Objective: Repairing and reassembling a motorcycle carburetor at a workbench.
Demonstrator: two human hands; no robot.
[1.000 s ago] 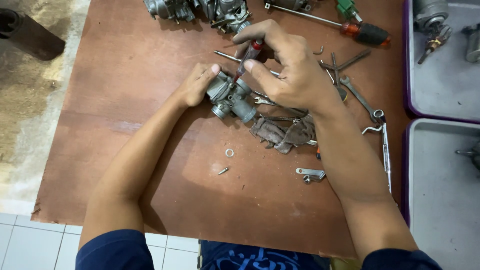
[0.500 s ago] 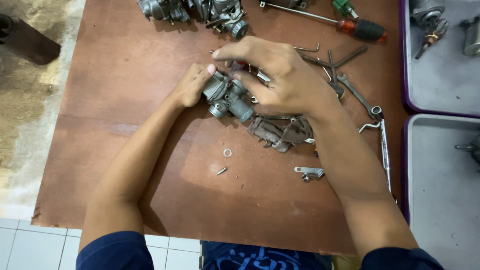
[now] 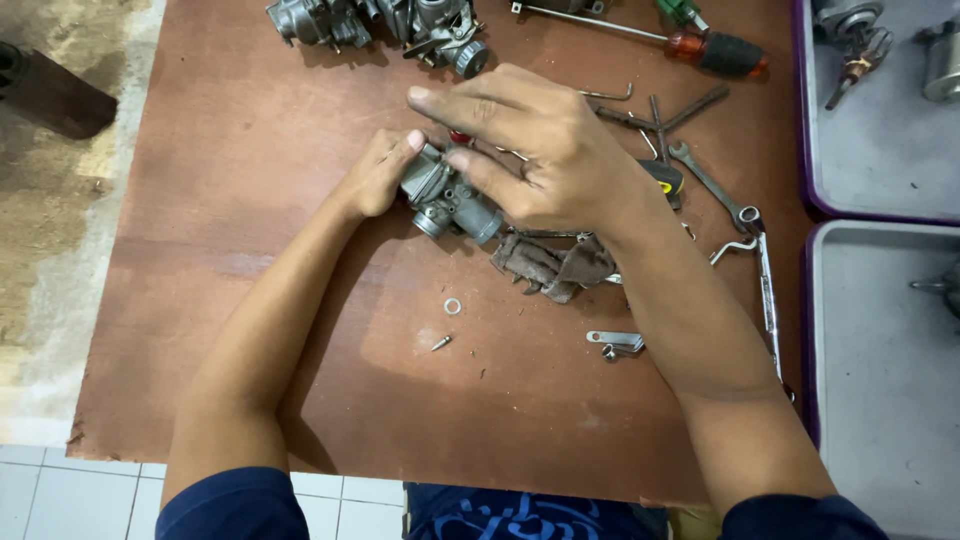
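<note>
Carburettor body of grey cast metal [image 3: 452, 197], one piece, lies on the brown wooden tabletop [image 3: 250, 200] a little above its middle, tilted with its round end toward 5 o'clock. At its 9 o'clock side the left hand [image 3: 375, 175] presses against it, fingers curled and closed on the near end, thumb tip on its top edge. Below it, toward 6 o'clock, sit two small loose parts: one pale metal washer ring [image 3: 452, 306] and one short silver screw [image 3: 440, 343], near each other but apart. Over the carburettor's 2 o'clock side hovers the right hand [image 3: 545, 150], fingers spread and mostly straight, two fingertips touching the body; whether anything is pinched beneath the palm cannot be told, though a bit of red shows under it. At 5 o'clock from the body lies one rusty brown pair of pliers [image 3: 548, 265], touching the right wrist's shadow. Farther toward 4 o'clock rests one small flat silver bracket [image 3: 615, 343]. At 12 o'clock, on the far edge, stands one second grey carburettor assembly [image 3: 400, 25]. At 1 o'clock lies one screwdriver with red-and-black handle [image 3: 715, 52]. At 3 o'clock sit two grey trays with purple rims [image 3: 880, 160].
</note>
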